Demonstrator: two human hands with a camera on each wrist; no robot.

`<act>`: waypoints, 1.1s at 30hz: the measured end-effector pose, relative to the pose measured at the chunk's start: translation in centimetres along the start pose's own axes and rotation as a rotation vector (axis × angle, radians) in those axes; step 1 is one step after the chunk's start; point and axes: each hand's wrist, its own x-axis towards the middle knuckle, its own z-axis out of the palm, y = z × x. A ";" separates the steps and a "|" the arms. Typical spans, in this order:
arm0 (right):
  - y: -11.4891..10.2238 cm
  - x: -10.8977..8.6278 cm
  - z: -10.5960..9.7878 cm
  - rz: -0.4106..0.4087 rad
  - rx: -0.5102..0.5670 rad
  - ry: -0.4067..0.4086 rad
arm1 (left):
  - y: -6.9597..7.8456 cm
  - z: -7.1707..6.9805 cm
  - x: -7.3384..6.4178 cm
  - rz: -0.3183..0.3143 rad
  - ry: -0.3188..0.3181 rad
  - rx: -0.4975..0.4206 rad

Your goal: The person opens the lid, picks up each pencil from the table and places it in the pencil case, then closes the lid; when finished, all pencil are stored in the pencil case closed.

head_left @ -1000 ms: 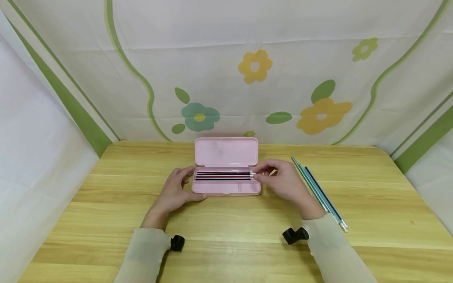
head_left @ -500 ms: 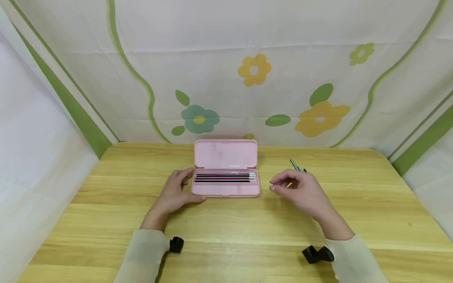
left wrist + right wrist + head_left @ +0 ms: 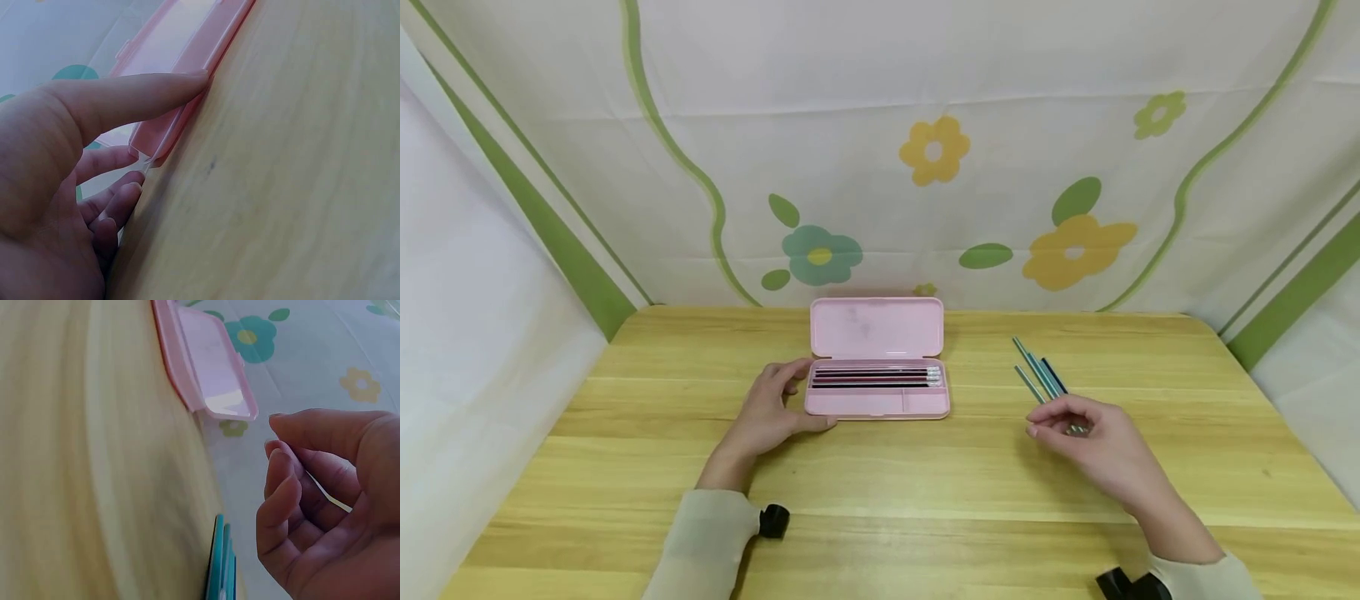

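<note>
A pink pencil case (image 3: 857, 404) lies with its lid (image 3: 877, 327) raised, at the back middle of the table. Several dark and red striped pencils (image 3: 872, 377) lie in its rear compartment, white ends to the right. My left hand (image 3: 763, 410) holds the case's left end; in the left wrist view the thumb (image 3: 137, 99) lies along the front edge and the other fingers are by the end wall. Over the loose teal and dark blue pencils (image 3: 1028, 383) hovers my right hand (image 3: 1097, 437), loosely curled, holding nothing and hiding their lower parts.
The case's narrow front part has a divider (image 3: 902, 402) near its right. Wood-grain table (image 3: 880, 500) surrounds the case. Behind it hangs a white flowered cloth (image 3: 865, 150), with more cloth at both sides.
My right hand has left the pencils in the case and moved right and nearer me, over the loose pencils. The left hand stays at the case.
</note>
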 end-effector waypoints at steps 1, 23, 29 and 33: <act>0.4 -0.2 -0.2 0.014 -0.007 0.007 | 0.0 0.0 0.0 0.001 -0.001 0.000; 4.5 -2.3 -4.0 0.151 -0.241 -0.042 | 0.1 -0.2 0.2 0.022 -0.007 0.020; 4.4 -1.9 -4.1 0.152 -0.314 -0.062 | 0.5 -0.2 0.0 0.012 -0.004 0.015; 4.5 -1.8 -4.0 0.145 -0.335 -0.059 | 0.9 -0.3 0.1 -0.001 -0.017 0.006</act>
